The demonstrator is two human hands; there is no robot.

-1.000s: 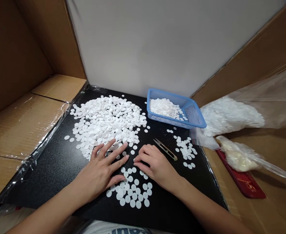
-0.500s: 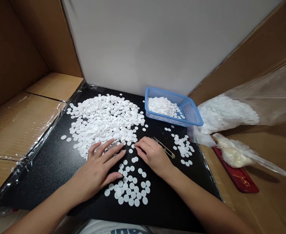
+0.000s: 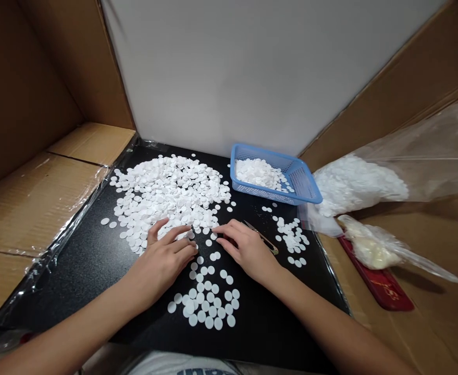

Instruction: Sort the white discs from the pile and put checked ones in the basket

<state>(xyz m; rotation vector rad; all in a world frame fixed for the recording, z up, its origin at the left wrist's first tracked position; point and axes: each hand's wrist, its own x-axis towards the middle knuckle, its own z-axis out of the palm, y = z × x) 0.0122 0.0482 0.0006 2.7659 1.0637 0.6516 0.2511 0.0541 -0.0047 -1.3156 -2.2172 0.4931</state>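
A big heap of small white round discs [image 3: 166, 192] lies on the black mat [image 3: 88, 271]. My left hand [image 3: 162, 260] rests palm down at the heap's near edge, fingers spread and slightly curled over the discs. My right hand [image 3: 244, 247] lies flat beside it, fingertips stretched toward the heap's near right edge. A smaller cluster of discs [image 3: 207, 302] sits between my wrists. Thread snips [image 3: 265, 240] lie just right of my right hand, partly hidden by it.
A blue plastic basket [image 3: 305, 190] with discs stands at the back right. A small patch of discs [image 3: 291, 237] lies near the snips. Clear bags of white pieces [image 3: 357, 185] and a red flat object [image 3: 381, 284] lie off the mat at right. Cardboard walls enclose the space.
My right hand has slid forward and left from the small cluster to the heap's edge. My left hand's fingers have drawn in slightly at the heap's edge.
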